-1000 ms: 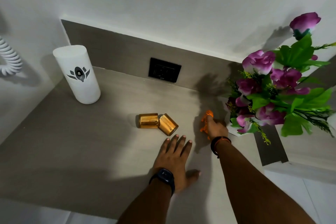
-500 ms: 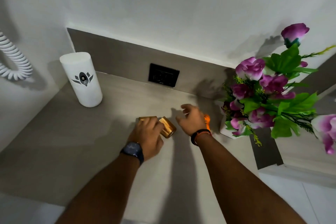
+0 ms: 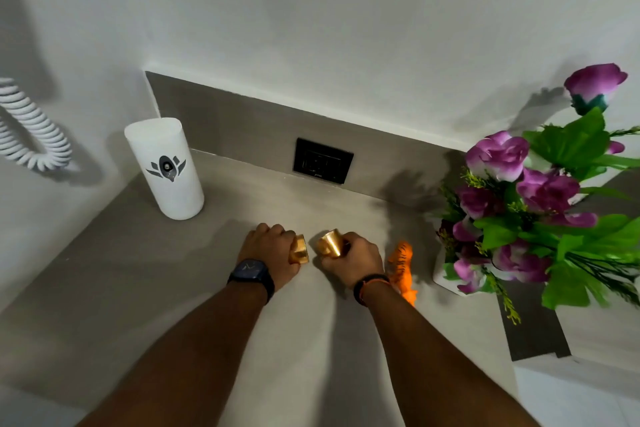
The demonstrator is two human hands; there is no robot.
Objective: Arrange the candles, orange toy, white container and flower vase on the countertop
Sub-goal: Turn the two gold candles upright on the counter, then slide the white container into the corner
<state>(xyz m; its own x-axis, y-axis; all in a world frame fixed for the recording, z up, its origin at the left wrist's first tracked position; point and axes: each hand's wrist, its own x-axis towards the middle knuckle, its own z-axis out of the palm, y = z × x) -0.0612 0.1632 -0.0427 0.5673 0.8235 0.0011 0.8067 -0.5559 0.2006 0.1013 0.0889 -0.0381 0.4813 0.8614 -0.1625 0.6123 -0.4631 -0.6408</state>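
Two small gold candles sit mid-counter, one in each hand. My left hand [image 3: 270, 253] is closed around the left candle [image 3: 300, 250], whose end pokes out to the right. My right hand [image 3: 353, 258] grips the right candle [image 3: 329, 243], tilted with its end toward the left. The orange toy [image 3: 401, 267], a striped tiger, lies on the countertop [image 3: 114, 274] just right of my right wrist. A tall white container [image 3: 165, 168] with a dark emblem stands upright at the back left. The white flower vase [image 3: 446, 279] with purple flowers stands at the right.
A black wall socket [image 3: 323, 160] is set in the grey backsplash behind the hands. A coiled white cord [image 3: 31, 133] hangs on the left wall. The countertop's right end steps down near the vase, with a dark strip [image 3: 533, 322] beside it.
My right hand left the orange toy and moved left onto the right candle. My left hand moved from flat on the counter to grip the left candle. The two candles are now apart.
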